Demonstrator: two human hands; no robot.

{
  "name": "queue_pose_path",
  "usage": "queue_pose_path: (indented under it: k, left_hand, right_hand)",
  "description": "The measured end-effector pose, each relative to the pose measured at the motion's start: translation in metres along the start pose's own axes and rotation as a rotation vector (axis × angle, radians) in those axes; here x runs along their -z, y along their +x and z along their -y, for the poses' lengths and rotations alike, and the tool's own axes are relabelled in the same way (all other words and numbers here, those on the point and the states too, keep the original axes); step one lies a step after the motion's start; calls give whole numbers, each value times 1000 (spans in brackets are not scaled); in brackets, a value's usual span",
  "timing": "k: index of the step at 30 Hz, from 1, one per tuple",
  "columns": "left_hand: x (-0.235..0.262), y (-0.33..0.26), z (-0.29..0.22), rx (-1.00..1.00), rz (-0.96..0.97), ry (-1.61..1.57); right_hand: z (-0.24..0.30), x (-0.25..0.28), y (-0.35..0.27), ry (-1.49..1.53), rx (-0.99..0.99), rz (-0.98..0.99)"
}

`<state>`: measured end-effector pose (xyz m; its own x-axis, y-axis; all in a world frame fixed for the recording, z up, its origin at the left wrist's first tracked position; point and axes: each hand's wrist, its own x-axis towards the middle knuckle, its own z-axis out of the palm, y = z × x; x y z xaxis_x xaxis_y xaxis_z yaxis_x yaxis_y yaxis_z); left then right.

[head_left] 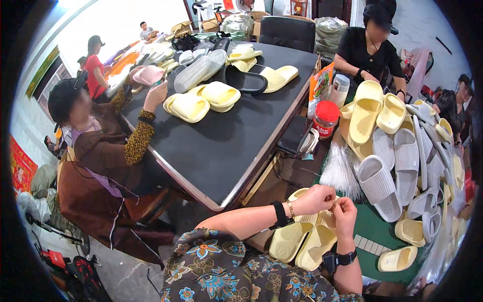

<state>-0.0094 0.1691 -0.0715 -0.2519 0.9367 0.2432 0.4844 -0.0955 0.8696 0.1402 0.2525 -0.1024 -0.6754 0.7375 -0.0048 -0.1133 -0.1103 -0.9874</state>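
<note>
My left hand [318, 197] and my right hand [344, 214] meet fingertip to fingertip just above a pair of pale yellow slide sandals [302, 239] resting in front of me. Both hands are pinched closed on something small at the top of the pair; what it is cannot be made out. A black band sits on my left wrist and a black watch on my right. A bundle of thin white plastic ties [339, 168] lies just beyond my hands.
A heap of white and yellow slide sandals [397, 151] fills the green table to the right. A red-lidded jar [325, 118] stands nearby. A dark table [226, 146] holds more sandals. One seated person is at left, another in black opposite.
</note>
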Motion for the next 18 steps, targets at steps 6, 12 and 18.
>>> queue_pose_path:
  k: [6, 12, 18]
  left_hand:
    - [6, 0, -2, 36, 14, 5]
    - [4, -2, -3, 48, 20, 14]
    - [4, -2, -2, -9, 33, 135]
  right_hand:
    - [3, -3, 1, -23, 28, -86]
    - [-3, 2, 1, -24, 38, -23]
    - [-3, 3, 3, -97, 37, 26]
